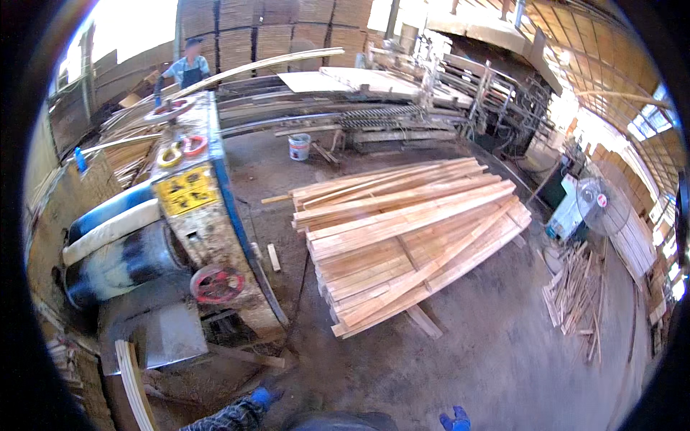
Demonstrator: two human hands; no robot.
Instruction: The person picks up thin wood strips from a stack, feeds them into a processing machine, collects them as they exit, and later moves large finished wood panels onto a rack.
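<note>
My left hand (264, 397), in a blue glove below a dark patterned sleeve, is at the lower edge, left of centre. Its fingers are too small and blurred to read, and nothing shows clearly in it. Further right, my right hand (456, 419), gloved in blue too, holds nothing visible and has its fingers apart. Both hands are away from the large stack of wooden boards (410, 230) ahead of me, where one board lies slantwise on top. Left of my left hand, long wooden strips (134, 388) stick out near the roller machine's metal plate (162, 337).
The roller machine (244, 273) with a red handwheel (217, 284) stands at left. A bucket (299, 147) sits beyond the stack. At right are a fan (601, 205) and scrap sticks (579, 291). A co-worker (190, 70) stands at far left, behind a long bent strip (266, 65).
</note>
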